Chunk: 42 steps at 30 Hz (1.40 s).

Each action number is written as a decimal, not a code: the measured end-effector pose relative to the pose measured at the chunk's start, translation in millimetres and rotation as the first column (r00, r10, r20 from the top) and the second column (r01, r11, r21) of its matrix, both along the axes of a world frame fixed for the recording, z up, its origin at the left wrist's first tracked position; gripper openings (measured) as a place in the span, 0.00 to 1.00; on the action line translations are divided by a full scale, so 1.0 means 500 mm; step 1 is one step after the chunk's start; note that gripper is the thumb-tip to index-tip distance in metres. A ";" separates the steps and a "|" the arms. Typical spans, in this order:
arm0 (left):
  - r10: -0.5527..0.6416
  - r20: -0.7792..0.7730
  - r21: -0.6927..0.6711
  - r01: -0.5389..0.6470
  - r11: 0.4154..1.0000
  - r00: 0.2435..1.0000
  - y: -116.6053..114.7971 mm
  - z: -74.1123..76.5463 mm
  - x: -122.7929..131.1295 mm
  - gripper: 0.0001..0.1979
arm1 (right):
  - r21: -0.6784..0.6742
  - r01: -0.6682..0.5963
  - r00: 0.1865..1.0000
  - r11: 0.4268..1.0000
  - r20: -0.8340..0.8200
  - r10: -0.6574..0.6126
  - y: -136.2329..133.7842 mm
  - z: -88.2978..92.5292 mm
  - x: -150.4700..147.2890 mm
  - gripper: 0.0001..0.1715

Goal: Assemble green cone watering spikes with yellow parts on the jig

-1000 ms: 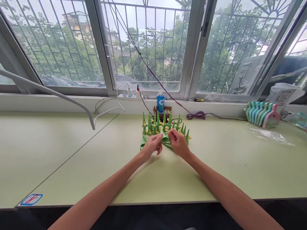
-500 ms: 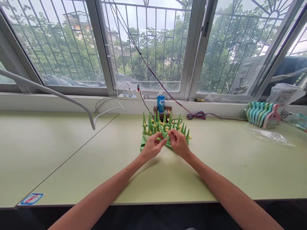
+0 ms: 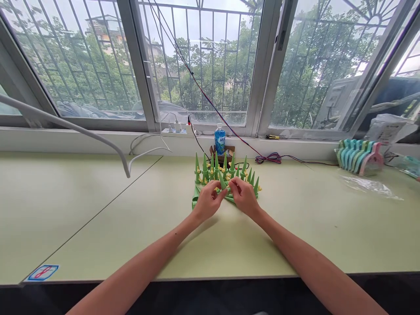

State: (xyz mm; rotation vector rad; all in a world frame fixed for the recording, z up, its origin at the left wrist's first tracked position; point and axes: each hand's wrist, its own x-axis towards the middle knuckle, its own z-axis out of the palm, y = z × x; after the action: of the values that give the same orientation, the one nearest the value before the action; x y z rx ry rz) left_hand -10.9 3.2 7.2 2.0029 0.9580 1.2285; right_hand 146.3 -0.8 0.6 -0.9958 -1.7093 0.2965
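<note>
My left hand [image 3: 208,202] is closed around the lower part of a green cone [image 3: 222,181], which tilts with its tip up and to the left. My right hand [image 3: 243,197] pinches at the right side of that cone, where something small and yellowish shows by the fingertips; the fingers hide most of it. Just behind both hands stands a cluster of upright green cones [image 3: 197,165] with small yellow pieces at their sides. More green cone parts [image 3: 195,197] lie beside my left hand, and some lie under my right.
Behind the cones, a blue bottle [image 3: 219,141] rises by a small brown box [image 3: 230,151]. A coiled cable [image 3: 269,158] lies near the sill. Farther right are a rack of pastel pieces [image 3: 357,156] and a clear plastic bag [image 3: 372,186]. A white tube [image 3: 82,127] arches over the left side.
The held cone has dropped slightly and stands a little more upright between my hands. Both hands stay in nearly the same place.
</note>
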 end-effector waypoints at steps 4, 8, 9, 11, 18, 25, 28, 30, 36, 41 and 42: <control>0.022 -0.010 0.031 -0.021 0.999 1.000 0.001 -0.001 -0.001 0.12 | -0.005 0.003 1.000 1.000 -0.003 -0.003 0.001 -0.002 0.000 0.15; 0.039 -0.010 0.042 -0.039 0.998 0.999 0.001 0.000 -0.002 0.11 | -0.022 -0.001 1.000 1.000 -0.004 0.001 0.001 -0.002 -0.001 0.15; 0.043 -0.003 0.037 -0.042 0.998 0.999 0.001 0.001 -0.002 0.12 | -0.023 0.000 1.000 1.000 -0.001 0.000 0.000 -0.002 -0.001 0.16; 0.048 0.013 0.028 -0.048 0.998 0.999 0.000 0.003 -0.002 0.12 | -0.020 0.003 1.000 1.000 0.005 -0.002 0.000 -0.002 -0.002 0.15; 0.083 0.016 0.055 -0.084 0.995 0.996 -0.001 0.005 -0.003 0.11 | -0.016 -0.002 1.000 1.000 0.014 0.002 -0.001 -0.001 -0.001 0.15; 0.108 0.018 0.071 -0.109 0.991 0.994 0.003 0.000 -0.004 0.11 | -0.015 -0.008 1.000 1.000 0.022 0.008 -0.001 -0.001 -0.002 0.16; 0.087 0.022 0.050 -0.088 0.995 0.996 0.004 -0.001 -0.004 0.11 | -0.019 -0.005 1.000 1.000 0.025 0.005 -0.001 -0.002 -0.002 0.16; 0.081 0.032 0.033 -0.082 0.996 0.996 0.002 0.000 -0.004 0.12 | -0.023 -0.001 1.000 1.000 0.026 0.002 -0.001 -0.003 -0.001 0.16; 0.074 0.010 0.042 -0.074 0.996 0.997 -0.005 0.006 -0.001 0.13 | -0.023 0.000 1.000 1.000 0.030 0.000 0.001 -0.006 -0.001 0.16; 0.066 0.033 0.026 -0.067 0.997 0.997 -0.012 0.012 0.002 0.17 | -0.023 0.002 0.999 1.000 0.034 -0.001 0.002 -0.008 -0.002 0.16; 0.058 0.042 0.009 -0.059 0.998 0.997 -0.014 0.013 0.002 0.18 | -0.021 0.000 0.999 1.000 0.035 0.001 0.002 -0.008 -0.002 0.16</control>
State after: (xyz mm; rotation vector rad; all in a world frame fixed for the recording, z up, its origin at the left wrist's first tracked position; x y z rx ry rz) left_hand -9.7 -3.6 13.5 1.9616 0.9986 1.3040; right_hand 145.2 0.1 -3.2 -1.0212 -1.7419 0.2995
